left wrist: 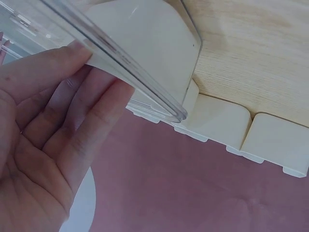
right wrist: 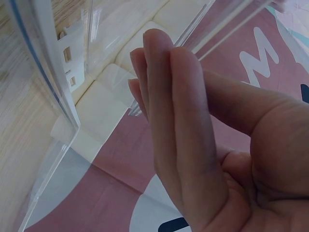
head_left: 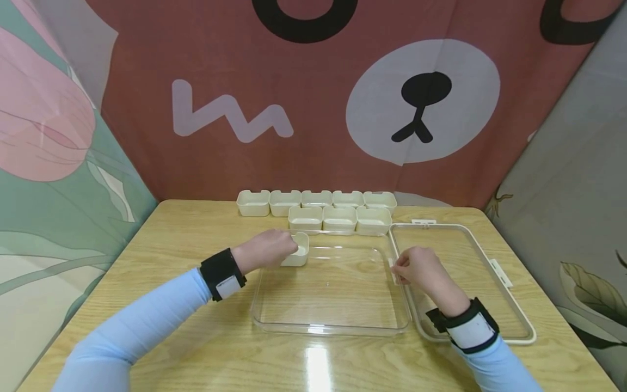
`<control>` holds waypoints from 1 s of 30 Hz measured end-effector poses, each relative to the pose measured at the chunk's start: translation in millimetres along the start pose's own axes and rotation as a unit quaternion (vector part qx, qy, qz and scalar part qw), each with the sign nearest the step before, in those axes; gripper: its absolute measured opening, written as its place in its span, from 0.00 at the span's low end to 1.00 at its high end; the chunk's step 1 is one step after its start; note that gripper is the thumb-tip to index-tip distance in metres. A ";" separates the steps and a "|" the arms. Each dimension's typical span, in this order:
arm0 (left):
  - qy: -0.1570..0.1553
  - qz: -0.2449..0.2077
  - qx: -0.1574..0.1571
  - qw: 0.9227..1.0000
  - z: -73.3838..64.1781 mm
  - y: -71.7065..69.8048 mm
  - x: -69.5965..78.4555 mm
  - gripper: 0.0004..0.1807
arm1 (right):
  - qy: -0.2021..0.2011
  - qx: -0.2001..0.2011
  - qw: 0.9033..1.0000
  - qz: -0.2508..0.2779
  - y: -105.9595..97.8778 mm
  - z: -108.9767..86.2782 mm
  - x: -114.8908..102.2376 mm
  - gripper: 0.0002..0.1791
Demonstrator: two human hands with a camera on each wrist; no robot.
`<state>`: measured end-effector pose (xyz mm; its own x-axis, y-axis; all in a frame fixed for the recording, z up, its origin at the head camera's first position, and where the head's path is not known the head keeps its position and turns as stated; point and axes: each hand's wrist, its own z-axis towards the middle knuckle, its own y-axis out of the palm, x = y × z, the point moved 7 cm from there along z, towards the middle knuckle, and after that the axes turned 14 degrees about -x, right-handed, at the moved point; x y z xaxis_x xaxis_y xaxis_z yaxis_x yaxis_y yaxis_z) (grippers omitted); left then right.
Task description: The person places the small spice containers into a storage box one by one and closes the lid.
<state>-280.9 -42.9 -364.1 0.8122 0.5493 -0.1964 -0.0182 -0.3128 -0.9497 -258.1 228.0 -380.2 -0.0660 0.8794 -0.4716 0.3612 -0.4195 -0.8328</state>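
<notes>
nine small cream containers point(head_left: 253, 208), one clear box point(head_left: 333, 330), one pale-rimmed lid point(head_left: 519, 341), one left hand point(head_left: 266, 251), one right hand point(head_left: 425, 271), two black wristbands point(head_left: 220, 270), one wooden table point(head_left: 186, 228)

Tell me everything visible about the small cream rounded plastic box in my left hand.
The small cream rounded box looks like smooth plastic, open-topped and roughly upright. Your bare left hand pinches its wall. It's at the far-left corner of the large clear plastic container; whether it touches bottom is unclear.
</notes>
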 end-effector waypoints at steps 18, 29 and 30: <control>-0.001 -0.011 0.014 1.000 -5.4 1.7 -2.8 0.07 | 0.006 -0.006 1.000 0.009 -0.1 -1.1 -1.5 0.08; -0.004 0.001 0.018 1.000 -6.2 2.7 -2.0 0.06 | 0.004 -0.002 1.000 0.002 -0.4 -1.0 -2.2 0.07; -0.005 0.002 0.017 1.000 -6.3 3.1 -1.9 0.06 | 0.005 -0.002 1.000 0.005 0.1 -1.2 -2.1 0.07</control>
<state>-278.8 -49.7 -365.1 0.8064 0.5555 -0.2028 -0.0422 -0.2880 -0.9567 -256.9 226.4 -379.0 -0.0535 0.8771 -0.4774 0.3664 -0.4275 -0.8265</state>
